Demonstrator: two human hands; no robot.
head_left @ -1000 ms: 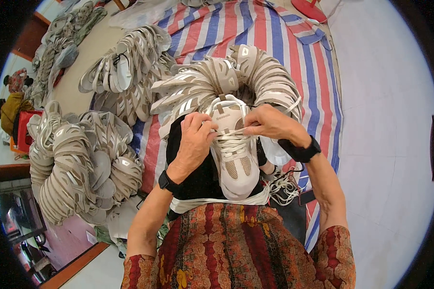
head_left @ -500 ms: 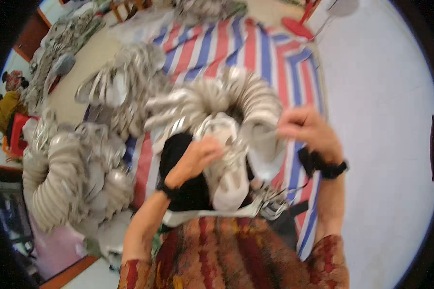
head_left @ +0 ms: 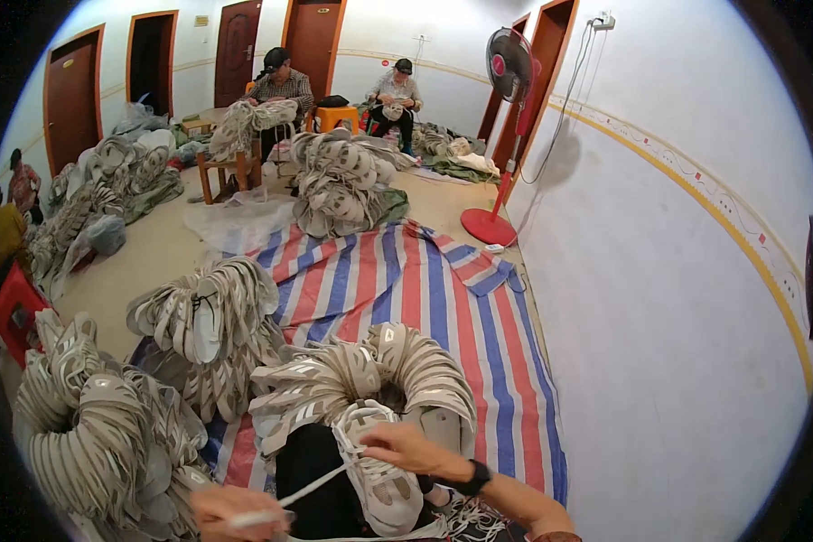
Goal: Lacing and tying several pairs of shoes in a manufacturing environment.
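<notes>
White lace ran taut, pinched by the left hand; overpulling risked skewing the shoe; right hand, grip unclear.

No legible text or signs

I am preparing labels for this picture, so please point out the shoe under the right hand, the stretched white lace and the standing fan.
Shoe [head_left: 384, 486]: head view, on its front upper.
White lace [head_left: 314, 486]: head view, on its taut middle stretch.
Standing fan [head_left: 509, 65]: head view, on its round head.
</notes>
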